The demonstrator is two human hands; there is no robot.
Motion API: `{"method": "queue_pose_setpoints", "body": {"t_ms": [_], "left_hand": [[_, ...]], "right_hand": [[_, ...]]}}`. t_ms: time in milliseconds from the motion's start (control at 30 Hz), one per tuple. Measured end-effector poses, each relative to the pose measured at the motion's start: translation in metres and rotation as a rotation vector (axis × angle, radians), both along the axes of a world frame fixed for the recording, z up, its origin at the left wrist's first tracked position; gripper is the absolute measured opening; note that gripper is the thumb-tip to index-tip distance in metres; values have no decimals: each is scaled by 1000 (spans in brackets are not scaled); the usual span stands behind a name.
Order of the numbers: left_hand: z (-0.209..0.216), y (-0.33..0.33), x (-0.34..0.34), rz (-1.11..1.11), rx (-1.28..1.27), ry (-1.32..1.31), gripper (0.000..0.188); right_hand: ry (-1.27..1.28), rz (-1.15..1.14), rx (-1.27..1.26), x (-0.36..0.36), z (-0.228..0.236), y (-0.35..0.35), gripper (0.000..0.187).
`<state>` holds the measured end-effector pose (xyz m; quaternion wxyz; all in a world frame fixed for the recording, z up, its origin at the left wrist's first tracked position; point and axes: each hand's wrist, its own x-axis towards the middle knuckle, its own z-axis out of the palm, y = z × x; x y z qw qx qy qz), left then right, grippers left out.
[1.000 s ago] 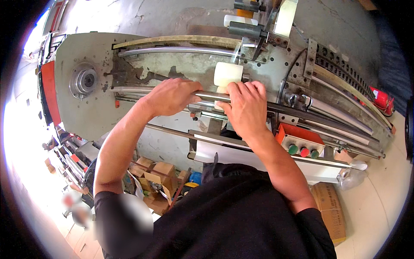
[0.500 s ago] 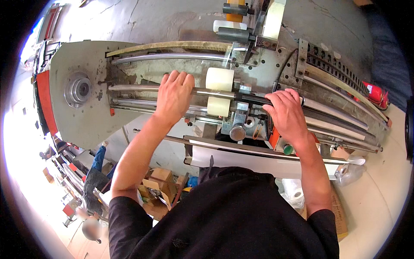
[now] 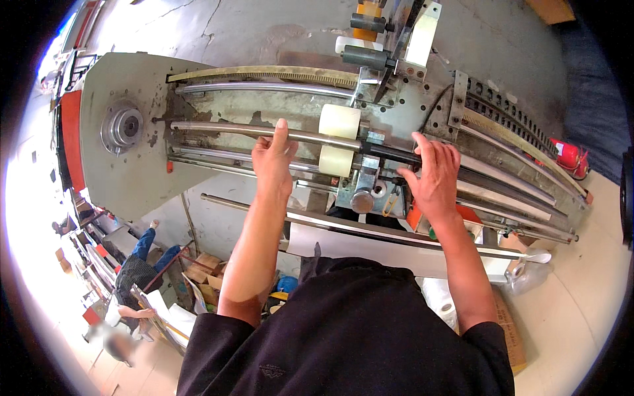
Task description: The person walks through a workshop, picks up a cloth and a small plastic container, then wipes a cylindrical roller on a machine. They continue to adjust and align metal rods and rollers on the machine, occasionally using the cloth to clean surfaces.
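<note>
A long metal shaft (image 3: pixel 218 127) runs across a machine, its right part a black sleeve (image 3: pixel 393 154). My left hand (image 3: pixel 273 160) is closed on the metal part, thumb lying over the top and fingers curled underneath. Just right of it, a cream-coloured roll (image 3: pixel 339 140) lies behind and below the shaft. Around the right end of the black sleeve, my right hand (image 3: pixel 436 173) has its fingers and thumb spread apart; whether it still touches the sleeve I cannot tell. Below the sleeve are a metal block with a round knob (image 3: pixel 362 200) and a yellow loop (image 3: pixel 391 203).
A grey end plate (image 3: pixel 152 185) with a round hub (image 3: pixel 123 127) closes the machine's left side. Toothed racks (image 3: pixel 264 74) and rails run along the bed. Nearer me lies a bar with white sheet (image 3: pixel 350 249). A red extinguisher (image 3: pixel 569 158) stands right; another person (image 3: pixel 142 270) is at lower left.
My left hand has turned from an overhand grip to thumb on top with fingers below. My right hand has loosened from the black sleeve and spread its fingers.
</note>
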<state>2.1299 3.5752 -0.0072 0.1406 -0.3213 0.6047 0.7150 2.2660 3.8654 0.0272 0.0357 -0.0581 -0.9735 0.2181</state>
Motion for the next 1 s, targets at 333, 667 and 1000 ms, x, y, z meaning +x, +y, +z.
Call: {"method": "queue_pose_setpoints", "body": {"t_ms": [333, 667, 1000], "left_hand": [[-31, -30, 8, -34, 686, 237, 29], [-10, 23, 23, -19, 193, 14, 66], [-42, 62, 27, -148, -328, 51, 70]], "right_hand": [[-134, 175, 33, 20, 19, 71, 42], [-7, 226, 53, 20, 9, 72, 17], [247, -160, -7, 47, -3, 55, 33]]}}
